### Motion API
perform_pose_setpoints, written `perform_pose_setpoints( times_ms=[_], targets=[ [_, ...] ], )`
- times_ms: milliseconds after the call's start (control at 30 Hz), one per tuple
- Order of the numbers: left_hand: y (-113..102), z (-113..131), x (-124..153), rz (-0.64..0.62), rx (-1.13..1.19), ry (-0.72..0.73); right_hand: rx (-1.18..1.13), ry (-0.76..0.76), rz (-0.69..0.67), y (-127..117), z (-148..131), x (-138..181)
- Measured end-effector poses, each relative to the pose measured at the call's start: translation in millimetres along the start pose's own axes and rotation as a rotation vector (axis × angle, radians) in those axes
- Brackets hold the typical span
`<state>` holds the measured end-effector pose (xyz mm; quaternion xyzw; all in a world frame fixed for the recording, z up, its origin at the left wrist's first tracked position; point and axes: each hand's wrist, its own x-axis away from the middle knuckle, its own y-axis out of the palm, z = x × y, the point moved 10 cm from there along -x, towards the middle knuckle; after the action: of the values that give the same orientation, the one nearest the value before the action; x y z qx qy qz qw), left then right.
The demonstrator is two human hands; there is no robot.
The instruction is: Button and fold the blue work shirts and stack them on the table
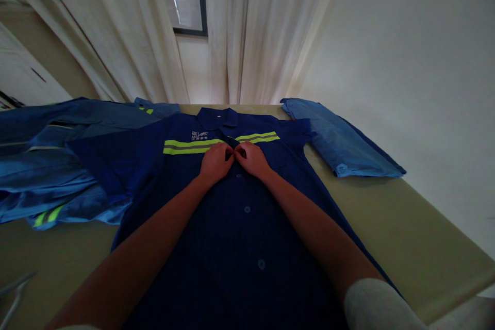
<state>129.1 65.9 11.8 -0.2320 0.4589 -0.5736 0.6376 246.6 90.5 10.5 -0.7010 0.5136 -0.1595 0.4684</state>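
Note:
A dark blue short-sleeved work shirt [216, 247] lies spread face up, its collar at the far end. Across its chest runs a yellow-green reflective stripe [189, 147], with white lettering above it. My left hand [216, 161] and my right hand [252, 158] meet at the front placket by the stripe. Both have their fingers pinched on the shirt's front edges, fingertips nearly touching. Any button between them is hidden. Below the hands, several buttons show down the front, one of them a round button [247, 210].
Lighter blue work clothes [88, 118] lie heaped at the left, partly under the shirt's sleeve. A folded blue garment [340, 139] rests at the right. Everything lies on a yellowish table [417, 237]. Behind are curtains [266, 26] and a white wall on the right.

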Motion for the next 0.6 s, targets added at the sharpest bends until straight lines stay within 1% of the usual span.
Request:
perform_pose_setpoints(
  times_ms=[133,367,600],
  targets=[
    [0,1,0,0.001,-0.018,0.012,0.017,0.019,-0.018,1,-1,1],
    [-4,3,0,0.002,0.005,0.018,0.16,0.051,-0.035,1,-10,9],
    [-8,10,3,-0.001,-0.081,0.024,0.186,-0.016,-0.033,1,-18,11]
  ],
)
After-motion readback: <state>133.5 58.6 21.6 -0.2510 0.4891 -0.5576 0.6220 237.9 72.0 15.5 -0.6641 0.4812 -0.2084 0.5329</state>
